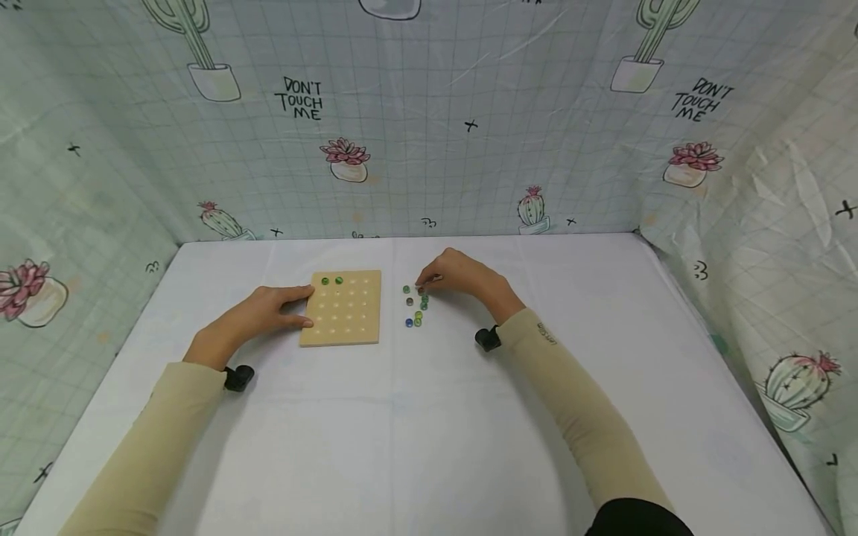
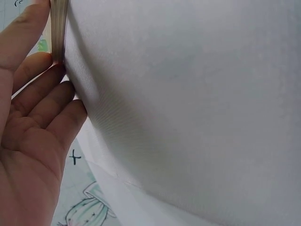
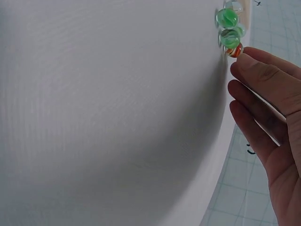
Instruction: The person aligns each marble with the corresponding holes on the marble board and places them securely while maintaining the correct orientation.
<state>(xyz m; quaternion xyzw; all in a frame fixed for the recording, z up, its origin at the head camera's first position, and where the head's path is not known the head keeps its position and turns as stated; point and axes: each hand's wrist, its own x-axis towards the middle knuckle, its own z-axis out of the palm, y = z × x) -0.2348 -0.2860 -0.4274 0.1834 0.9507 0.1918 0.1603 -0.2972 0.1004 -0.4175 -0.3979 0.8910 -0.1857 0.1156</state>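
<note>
Right there at the far end of the loose bunch, the right hand (image 1: 458,272) has thumb and forefinger drawn together at a red-swirled marble (image 3: 235,50), seemingly in a light pinch, its other fingers loosely bent with a little space between them. How firm that hold is, I can't tell.

Here's the relation that counts: the marble sits at the fingertips, on the left side of the right hand, and the dimpled board (image 1: 355,327) lies farther left, past the loose marbles and a strip of white-covered bench (image 1: 348,432). The right hand is plainly the nearer one to the marble. Being round, it has no long axis; the bunch itself straggles from far to near.

Over on the board, the left hand (image 1: 268,309) has thumb and forefinger spread wide, fairly straight, touching its left edge, with nothing clasped in the palm.

And the look of it all! Clear glass, that marble, with red-orange swirled inside. Close by are green-swirled marbles (image 3: 228,18), and at the near end a blue marble (image 1: 409,322) beside a green one. The board is pale yellow, roughly square, rows of shallow dimples across its face, and two green marbles (image 1: 331,281) sit side by side in its far row, toward the left corner.
</note>
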